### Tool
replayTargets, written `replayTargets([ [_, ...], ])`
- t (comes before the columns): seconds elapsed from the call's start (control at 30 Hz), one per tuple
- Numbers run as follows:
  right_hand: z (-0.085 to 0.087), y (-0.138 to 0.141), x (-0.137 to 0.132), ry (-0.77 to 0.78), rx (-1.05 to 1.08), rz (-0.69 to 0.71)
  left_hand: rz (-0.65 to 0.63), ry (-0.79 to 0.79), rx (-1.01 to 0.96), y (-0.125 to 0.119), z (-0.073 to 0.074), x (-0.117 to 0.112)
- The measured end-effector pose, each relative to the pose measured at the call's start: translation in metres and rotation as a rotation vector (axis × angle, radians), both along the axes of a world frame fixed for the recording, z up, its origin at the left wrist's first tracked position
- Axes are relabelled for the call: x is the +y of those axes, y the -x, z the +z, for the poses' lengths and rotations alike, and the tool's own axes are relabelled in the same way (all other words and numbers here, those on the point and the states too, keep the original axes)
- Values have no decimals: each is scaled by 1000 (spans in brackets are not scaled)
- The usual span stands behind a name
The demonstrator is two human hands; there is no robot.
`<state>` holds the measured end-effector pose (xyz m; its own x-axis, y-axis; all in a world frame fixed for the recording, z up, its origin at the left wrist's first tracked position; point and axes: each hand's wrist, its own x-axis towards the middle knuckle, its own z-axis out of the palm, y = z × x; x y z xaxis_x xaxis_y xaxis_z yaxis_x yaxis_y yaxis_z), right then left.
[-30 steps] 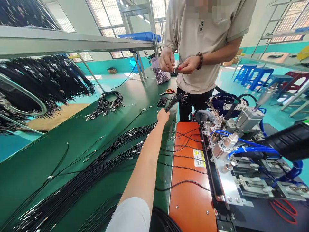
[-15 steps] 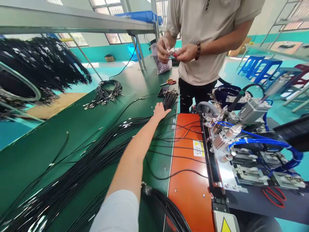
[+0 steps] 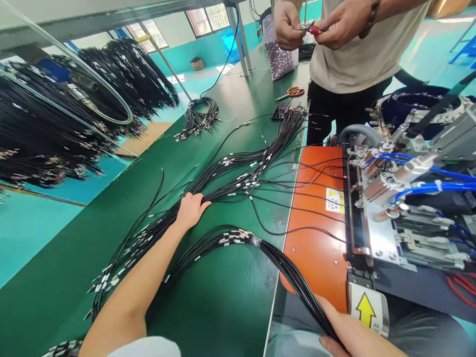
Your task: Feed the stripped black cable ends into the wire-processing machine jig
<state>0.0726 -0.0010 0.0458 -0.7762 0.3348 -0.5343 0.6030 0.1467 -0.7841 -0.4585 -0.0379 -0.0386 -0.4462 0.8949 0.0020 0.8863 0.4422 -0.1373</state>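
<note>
A long bundle of black cables (image 3: 230,171) with white tags stretches diagonally over the green table. My left hand (image 3: 191,210) is closed over the middle of this bundle, thumb toward the right; its fingertips are partly hidden. At the lower right, my right hand (image 3: 347,329) grips a second bundle of black cables (image 3: 293,270), wrapped near its tagged part with a clear band. That bundle arches from my right hand over the table edge, and its loose ends lie on the green surface.
To the right stands a machine (image 3: 394,198) with an orange plate (image 3: 316,198), single cables running across it. A co-worker's hands (image 3: 312,27) hold a small red item at the far side. Scissors (image 3: 292,93), a coiled cable bundle (image 3: 199,116) and hanging cables (image 3: 137,74) are around.
My left hand has come back from the far end of the long bundle to its middle. My right hand and more of its bundle have entered view. The camera has turned left and down.
</note>
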Motion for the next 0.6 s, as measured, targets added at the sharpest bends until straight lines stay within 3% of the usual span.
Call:
replayTargets([
  [0.13, 9, -2, -9, 26, 28, -41, -52, -8, -10, 4, 7, 28],
  [0.4, -8, -4, -28, -18, 5, -20, -57, 11, -66, -12, 20, 41],
  [0.5, -8, -5, -28, -16, -76, -75, -47, -15, -86, -19, 38, 9],
  [0.6, -9, -5, -25, 47, -74, -177, -8, 80, -191, -34, 51, -70],
])
